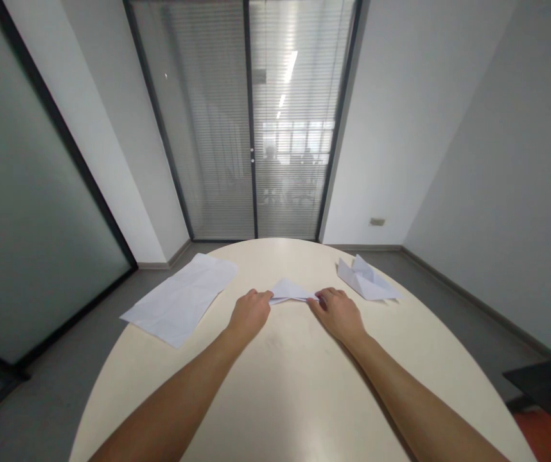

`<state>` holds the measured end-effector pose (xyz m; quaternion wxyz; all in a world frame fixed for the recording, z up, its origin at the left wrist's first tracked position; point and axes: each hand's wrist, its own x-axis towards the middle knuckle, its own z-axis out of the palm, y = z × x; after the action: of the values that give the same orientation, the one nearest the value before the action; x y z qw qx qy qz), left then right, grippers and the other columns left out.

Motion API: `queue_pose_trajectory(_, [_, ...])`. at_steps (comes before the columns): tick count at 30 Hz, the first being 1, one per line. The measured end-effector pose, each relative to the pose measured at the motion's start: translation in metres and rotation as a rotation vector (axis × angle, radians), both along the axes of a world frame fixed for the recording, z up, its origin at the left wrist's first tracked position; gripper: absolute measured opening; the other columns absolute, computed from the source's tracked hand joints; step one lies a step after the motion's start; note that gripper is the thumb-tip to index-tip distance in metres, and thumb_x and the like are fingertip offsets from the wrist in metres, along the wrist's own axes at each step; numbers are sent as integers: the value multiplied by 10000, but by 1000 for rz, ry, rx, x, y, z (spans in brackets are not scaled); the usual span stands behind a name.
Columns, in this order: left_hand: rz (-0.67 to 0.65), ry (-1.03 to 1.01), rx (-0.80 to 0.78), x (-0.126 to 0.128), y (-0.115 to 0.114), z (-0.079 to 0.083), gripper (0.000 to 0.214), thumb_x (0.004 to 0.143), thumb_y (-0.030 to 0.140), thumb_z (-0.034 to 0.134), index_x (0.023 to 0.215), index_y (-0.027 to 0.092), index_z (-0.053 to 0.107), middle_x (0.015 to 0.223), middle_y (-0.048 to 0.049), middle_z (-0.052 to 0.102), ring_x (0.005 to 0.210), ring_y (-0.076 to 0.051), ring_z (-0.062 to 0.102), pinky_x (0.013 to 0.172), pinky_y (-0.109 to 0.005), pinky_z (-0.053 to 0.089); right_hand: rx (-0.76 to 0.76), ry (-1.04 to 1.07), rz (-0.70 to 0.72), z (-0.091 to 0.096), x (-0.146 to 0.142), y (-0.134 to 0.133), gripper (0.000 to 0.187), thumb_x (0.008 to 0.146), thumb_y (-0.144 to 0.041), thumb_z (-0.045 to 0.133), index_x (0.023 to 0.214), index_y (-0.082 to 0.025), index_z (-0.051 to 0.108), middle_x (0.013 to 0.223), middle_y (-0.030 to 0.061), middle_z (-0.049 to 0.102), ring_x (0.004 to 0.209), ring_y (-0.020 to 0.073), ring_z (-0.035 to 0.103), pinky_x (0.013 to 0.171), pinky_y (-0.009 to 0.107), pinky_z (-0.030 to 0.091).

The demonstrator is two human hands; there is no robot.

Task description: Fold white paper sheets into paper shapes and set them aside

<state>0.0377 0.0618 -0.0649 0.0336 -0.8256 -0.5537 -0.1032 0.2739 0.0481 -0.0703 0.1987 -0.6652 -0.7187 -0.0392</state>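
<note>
A small folded white paper (289, 290) lies on the round cream table (304, 398), in the middle toward the far side. My left hand (249, 312) pinches its left end with curled fingers. My right hand (337, 312) grips its right end, fingers closed on the paper. Both forearms reach out across the tabletop from the near edge.
A flat, creased white sheet (182, 297) lies at the table's left edge, partly overhanging. A finished folded paper boat (365, 279) sits at the far right. Glass doors with blinds (251, 122) stand behind the table. A dark chair part (548, 385) shows at lower right.
</note>
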Motion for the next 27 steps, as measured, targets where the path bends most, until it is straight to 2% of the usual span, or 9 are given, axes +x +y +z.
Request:
queue_pose_trajectory(10, [-15,-39,37,-3,4,-9,314,925,98,447,1157,228,614,1068,-61,692,1034,-215,568,872,-310,466,-7,26,9,0,1,0,289,924,-388,522,1047,-209,713,1066,84,698,1020,240,589,820,307,421])
queue_pose_trajectory(19, [3,-8,76,-3,3,-7,241,995,186,390,1044,222,624,961,-57,693,956,-217,601,793,-305,464,-23,68,-18,-1,2,2,259,938,-318,491,992,-195,712,1015,80,704,994,221,592,789,289,399])
queue_pose_trajectory(27, [74,-8,86,-3,2,-6,245,1018,216,352,1098,229,583,919,-47,700,855,-206,658,750,-299,461,-29,153,-51,3,0,1,222,951,-304,463,952,-209,664,929,57,694,904,196,603,695,269,362])
